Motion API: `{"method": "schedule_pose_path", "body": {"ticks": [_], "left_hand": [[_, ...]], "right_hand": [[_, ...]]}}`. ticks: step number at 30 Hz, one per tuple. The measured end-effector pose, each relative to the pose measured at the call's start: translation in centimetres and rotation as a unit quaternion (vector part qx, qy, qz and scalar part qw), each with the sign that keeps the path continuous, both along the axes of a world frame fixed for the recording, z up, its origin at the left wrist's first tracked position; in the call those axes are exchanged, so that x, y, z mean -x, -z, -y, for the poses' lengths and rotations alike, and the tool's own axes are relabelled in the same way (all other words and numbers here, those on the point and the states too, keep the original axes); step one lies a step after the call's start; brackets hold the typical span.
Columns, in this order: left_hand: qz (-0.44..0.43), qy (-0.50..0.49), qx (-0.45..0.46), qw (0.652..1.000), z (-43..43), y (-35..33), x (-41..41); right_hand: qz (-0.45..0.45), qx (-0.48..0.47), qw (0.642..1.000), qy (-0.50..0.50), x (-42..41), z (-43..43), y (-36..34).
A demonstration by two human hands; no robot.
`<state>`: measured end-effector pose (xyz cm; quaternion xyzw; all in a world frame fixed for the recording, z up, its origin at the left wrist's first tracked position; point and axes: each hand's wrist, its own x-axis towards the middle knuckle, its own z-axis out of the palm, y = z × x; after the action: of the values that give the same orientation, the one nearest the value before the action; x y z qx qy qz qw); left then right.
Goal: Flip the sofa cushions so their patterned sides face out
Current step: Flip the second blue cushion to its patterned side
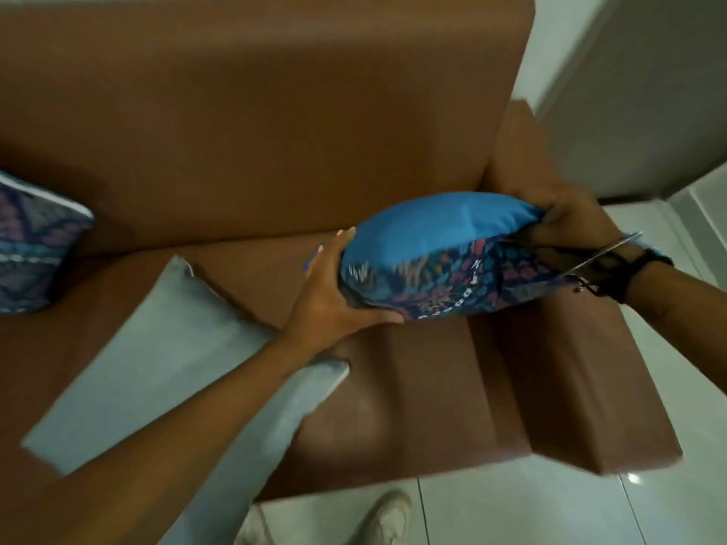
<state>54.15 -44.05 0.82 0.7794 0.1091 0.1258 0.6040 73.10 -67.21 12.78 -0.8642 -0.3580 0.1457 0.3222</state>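
Blue cushion [436,245]: held above the right end of the brown sofa [275,131] seat, plain side up, patterned side toward the camera. Left hand [334,293]: fingers wrapped on its left edge, thumb underneath. Right hand [566,218]: fingers clenched on its right corner; dark band at the wrist. Grey cushion [169,367]: flat on the seat, plain side up. Patterned cushion [35,245]: leaning at the left, against the backrest. Shoe [389,517]: on the tiled floor [550,513].
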Motion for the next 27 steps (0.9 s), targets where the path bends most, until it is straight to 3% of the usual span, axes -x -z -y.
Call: {"method": "schedule_pose_path", "body": {"ticks": [3,6,9,12,16,20,22,27], "left_hand": [[0.003,0.008,-0.039,0.999,-6.1,-6.1,-2.8],[-0.031,0.028,-0.037,0.998,-10.6,-10.2,-5.6],[-0.051,0.005,-0.056,0.997,-13.1,-10.0,-7.5],[-0.138,0.01,-0.042,0.989,-14.7,-7.7,-8.1],[-0.178,0.011,-0.11,0.978,-15.4,-4.4,-8.3],[-0.202,-0.1,-0.212,0.951,-16.0,-3.4,-7.3],[-0.181,-0.124,-0.207,0.953,-15.9,-3.7,-6.8],[-0.069,-0.074,-0.144,0.984,-13.9,-5.6,-7.4]], "right_hand": [[-0.1,-0.035,0.993,0.058,-4.5,-2.7,-0.6],[-0.214,-0.123,0.968,0.04,-7.1,-6.0,-0.4],[-0.314,-0.072,0.947,0.012,-9.2,-9.6,1.5],[-0.339,-0.024,0.94,0.039,-9.5,-12.3,4.6],[-0.307,-0.079,0.94,0.124,-8.5,-14.0,7.8],[-0.271,-0.087,0.949,0.137,-9.0,-16.4,6.1],[-0.243,-0.13,0.95,0.144,-9.2,-17.2,5.2],[-0.164,-0.189,0.955,0.159,-8.2,-18.9,5.3]]}}
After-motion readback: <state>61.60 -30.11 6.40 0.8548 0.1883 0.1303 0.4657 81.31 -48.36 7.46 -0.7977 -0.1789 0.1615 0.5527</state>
